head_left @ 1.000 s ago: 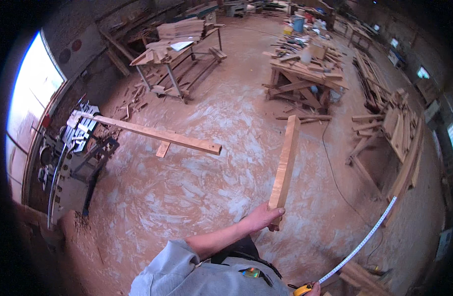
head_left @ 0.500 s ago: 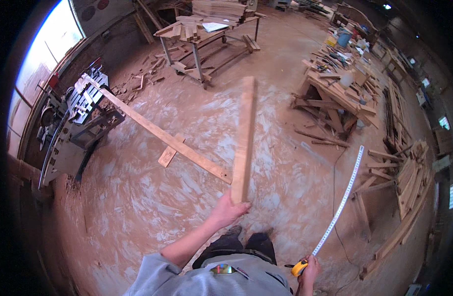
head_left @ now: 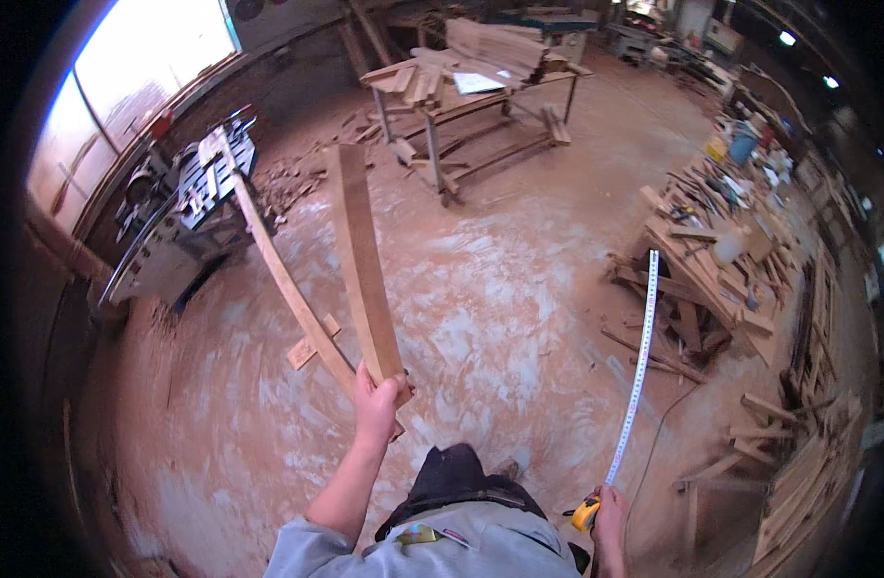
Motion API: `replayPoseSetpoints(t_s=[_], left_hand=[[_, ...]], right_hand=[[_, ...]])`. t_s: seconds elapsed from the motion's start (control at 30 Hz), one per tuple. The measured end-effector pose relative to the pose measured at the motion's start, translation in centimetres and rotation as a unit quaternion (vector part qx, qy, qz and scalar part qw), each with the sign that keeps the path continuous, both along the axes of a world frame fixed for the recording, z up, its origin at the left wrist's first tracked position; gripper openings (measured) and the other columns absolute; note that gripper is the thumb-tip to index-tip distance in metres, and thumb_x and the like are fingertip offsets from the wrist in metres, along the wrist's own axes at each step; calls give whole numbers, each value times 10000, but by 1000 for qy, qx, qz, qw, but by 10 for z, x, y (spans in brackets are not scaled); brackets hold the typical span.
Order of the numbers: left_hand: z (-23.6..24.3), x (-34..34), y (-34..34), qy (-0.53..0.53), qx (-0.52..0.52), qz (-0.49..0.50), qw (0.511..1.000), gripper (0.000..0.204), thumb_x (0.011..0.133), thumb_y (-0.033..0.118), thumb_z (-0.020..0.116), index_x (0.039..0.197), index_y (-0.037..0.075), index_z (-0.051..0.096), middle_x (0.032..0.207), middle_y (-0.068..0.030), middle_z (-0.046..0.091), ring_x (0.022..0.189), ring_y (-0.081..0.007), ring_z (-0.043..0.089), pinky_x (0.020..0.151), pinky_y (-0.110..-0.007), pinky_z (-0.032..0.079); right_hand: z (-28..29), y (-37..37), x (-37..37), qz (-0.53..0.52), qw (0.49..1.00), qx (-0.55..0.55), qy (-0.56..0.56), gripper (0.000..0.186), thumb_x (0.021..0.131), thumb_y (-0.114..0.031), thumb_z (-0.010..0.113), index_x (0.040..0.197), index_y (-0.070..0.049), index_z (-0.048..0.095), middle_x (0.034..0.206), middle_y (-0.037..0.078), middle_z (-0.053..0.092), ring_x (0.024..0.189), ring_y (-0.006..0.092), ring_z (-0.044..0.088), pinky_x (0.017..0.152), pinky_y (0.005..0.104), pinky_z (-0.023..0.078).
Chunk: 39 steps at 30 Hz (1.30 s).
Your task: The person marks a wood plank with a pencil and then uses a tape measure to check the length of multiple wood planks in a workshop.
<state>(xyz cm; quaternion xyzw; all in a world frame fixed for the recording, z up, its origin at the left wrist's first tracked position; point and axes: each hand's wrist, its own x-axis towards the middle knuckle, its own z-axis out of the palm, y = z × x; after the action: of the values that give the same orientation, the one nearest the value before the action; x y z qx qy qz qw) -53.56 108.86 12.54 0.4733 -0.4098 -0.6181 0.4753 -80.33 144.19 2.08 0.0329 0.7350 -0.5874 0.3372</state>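
My left hand [head_left: 375, 405] is closed around the lower end of a thick wooden plank [head_left: 360, 260], which stands up and away from me, tilted slightly left. A long, narrow wooden strip [head_left: 278, 260] runs from behind that hand toward the machine at the far left. A short crosspiece [head_left: 314, 344] lies across the strip. Whether my left hand also grips the strip I cannot tell. Low on the right, my right hand [head_left: 611, 511] holds a yellow tape measure [head_left: 585, 514]. Its white blade [head_left: 639, 376] is drawn out, curving up and forward with its tip free.
A machine with a slatted top [head_left: 211, 183] stands left, below a bright window. Ahead is a metal-legged table [head_left: 432, 144] stacked with boards. A cluttered wooden workbench [head_left: 712, 260] stands right, with lumber [head_left: 813, 482] piled nearer me. A cable [head_left: 649, 453] crosses the dusty floor [head_left: 500, 318].
The view has turned right. The plank has swung left and tilts more, and the strip's near end now shows below my left hand. The tape blade stands more upright.
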Motion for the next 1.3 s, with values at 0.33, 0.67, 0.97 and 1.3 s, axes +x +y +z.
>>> replayPoseSetpoints(t_s=[0.33, 0.67, 0.97, 1.3], left_hand=[[-16, -44, -100, -5, 58, 131, 990, 257, 921, 181, 609, 1111, 49, 497, 835, -76, 591, 635, -168, 609, 531, -323, 538], [-47, -130, -288, -49, 135, 117, 983, 277, 917, 205, 621, 1106, 39, 505, 809, -84, 602, 568, -186, 608, 481, -336, 534], [-47, -158, -453, -133, 88, 101, 982, 417, 862, 212, 714, 1203, 25, 564, 785, -8, 612, 626, -91, 573, 556, -262, 480], [-37, -192, -666, -213, 63, 174, 959, 367, 866, 194, 693, 1170, 22, 582, 770, -32, 621, 590, -109, 575, 525, -279, 497]], right_hand=[[-7, -192, -138, 139, 990, -24, -12, 204, 954, -167, 532, 826, -18, 583, 698, 85, 605, 604, 176, 598, 579, 304, 493], [0, -411, -240, 173, 984, 25, 28, 209, 963, -179, 530, 825, -28, 570, 694, 64, 577, 593, 171, 580, 566, 308, 488], [-31, -629, -285, 221, 975, 7, 2, 221, 975, -201, 528, 815, -50, 550, 697, 53, 562, 615, 177, 581, 573, 311, 491], [-8, -925, -336, 301, 953, -34, 11, 155, 918, -169, 557, 868, -25, 581, 718, 63, 582, 643, 176, 577, 579, 312, 482]])
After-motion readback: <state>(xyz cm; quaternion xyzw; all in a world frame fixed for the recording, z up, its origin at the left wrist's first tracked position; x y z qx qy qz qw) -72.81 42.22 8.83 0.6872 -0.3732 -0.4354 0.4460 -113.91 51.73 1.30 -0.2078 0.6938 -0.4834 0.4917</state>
